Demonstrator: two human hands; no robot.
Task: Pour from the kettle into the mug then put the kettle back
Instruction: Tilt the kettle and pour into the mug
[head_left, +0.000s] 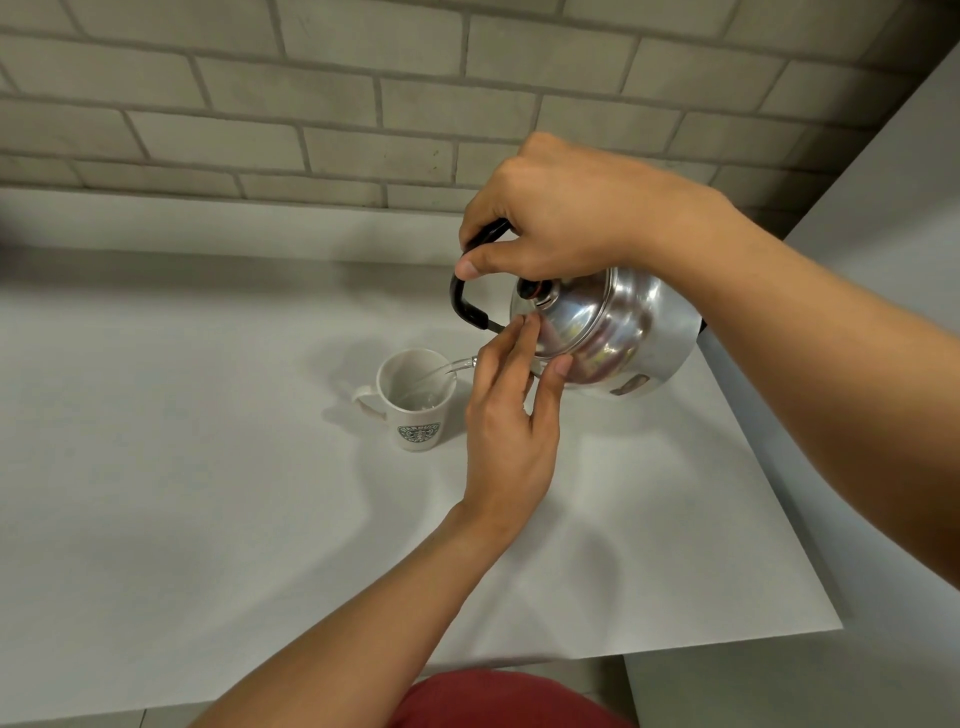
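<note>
A shiny steel kettle with a black handle and black lid knob hangs tilted to the left above the counter. My right hand is shut on its handle from above. My left hand rests flat against the kettle's lid, with fingers and thumb touching the lid's rim. A thin stream of water runs from the spout, which my left hand hides, into a white mug with a green logo. The mug stands upright on the counter just left of the kettle, handle to the left, with a little water inside.
The white counter ends at a front edge near my body and a right edge beside the kettle. A grey brick wall runs along the back. A white surface rises at the right.
</note>
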